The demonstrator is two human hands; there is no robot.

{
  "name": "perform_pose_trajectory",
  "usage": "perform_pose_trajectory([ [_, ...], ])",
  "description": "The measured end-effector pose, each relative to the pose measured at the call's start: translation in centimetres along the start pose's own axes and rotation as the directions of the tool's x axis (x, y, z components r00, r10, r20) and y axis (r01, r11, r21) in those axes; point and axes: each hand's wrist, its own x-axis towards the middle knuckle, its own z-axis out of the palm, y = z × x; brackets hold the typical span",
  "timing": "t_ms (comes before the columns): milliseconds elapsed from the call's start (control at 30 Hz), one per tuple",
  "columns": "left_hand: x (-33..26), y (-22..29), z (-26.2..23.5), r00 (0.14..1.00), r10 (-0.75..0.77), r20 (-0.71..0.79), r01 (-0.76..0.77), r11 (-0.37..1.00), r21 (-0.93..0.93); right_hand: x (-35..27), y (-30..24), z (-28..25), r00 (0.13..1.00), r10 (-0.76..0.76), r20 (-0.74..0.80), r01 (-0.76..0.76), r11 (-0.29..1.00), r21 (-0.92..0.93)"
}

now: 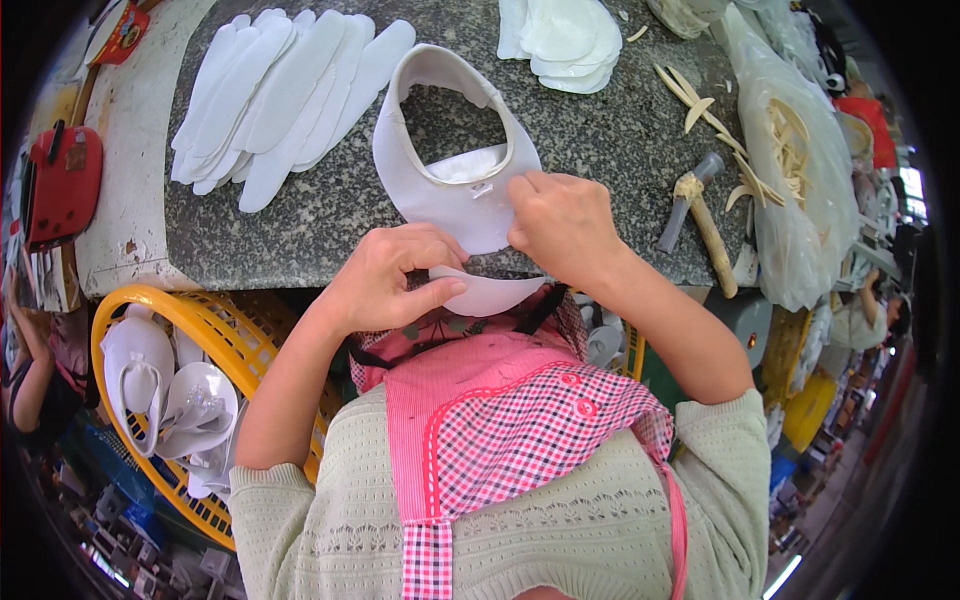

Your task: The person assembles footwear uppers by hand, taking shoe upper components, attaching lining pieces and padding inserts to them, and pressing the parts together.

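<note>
A white shoe upper [447, 208] with a wide oval opening lies on the speckled stone worktop, its narrower end toward me at the near edge. My left hand [402, 272] is closed at its near left side, and its thumb presses a white curved flap [487, 294] that hangs at the worktop edge. Whether this flap belongs to the upper or is a separate piece, I cannot tell. My right hand [565, 222] is closed on the upper's right side, fingers curled and fingertips partly hidden. A white lining or insole shows inside the opening.
White insole-shaped pieces [285, 95] lie fanned at the far left, and shorter white pieces [562, 45] at the back. A hammer [709, 232] rests at right beside pale curved strips [690, 100] and a clear plastic bag [785, 190]. A yellow basket [150, 298] holds white uppers.
</note>
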Motion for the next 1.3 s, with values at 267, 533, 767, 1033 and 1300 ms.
perform_pose_trajectory([
  [267,-0.1,0.2,0.0,0.999,-0.053,-0.012,0.053,0.999,-0.006,-3.2,3.5,-1.3,0.921,0.387,-0.044,-0.333,0.842,0.425],
  [533,-0.6,-0.4,-2.4,0.954,-0.239,-0.182,0.047,0.716,-0.696,-12.6,0.2,0.7,0.645,-0.286,0.709,0.049,0.941,0.336],
  [767,-0.7,0.6,-3.0,0.934,-0.145,-0.325,-0.088,0.79,-0.606,-7.8,3.2,-3.0,0.973,0.03,0.229,-0.228,-0.04,0.973],
  [1033,-0.2,3.1,-1.1,0.966,-0.162,-0.201,0.063,0.903,-0.424,-4.3,1.7,-1.4,0.973,0.099,0.21,-0.15,-0.423,0.893],
  [1300,-0.1,3.2,-0.4,0.964,-0.107,-0.243,0.054,0.975,-0.213,-4.2,1.4,-1.6,0.954,0.202,0.223,-0.151,-0.32,0.935],
])
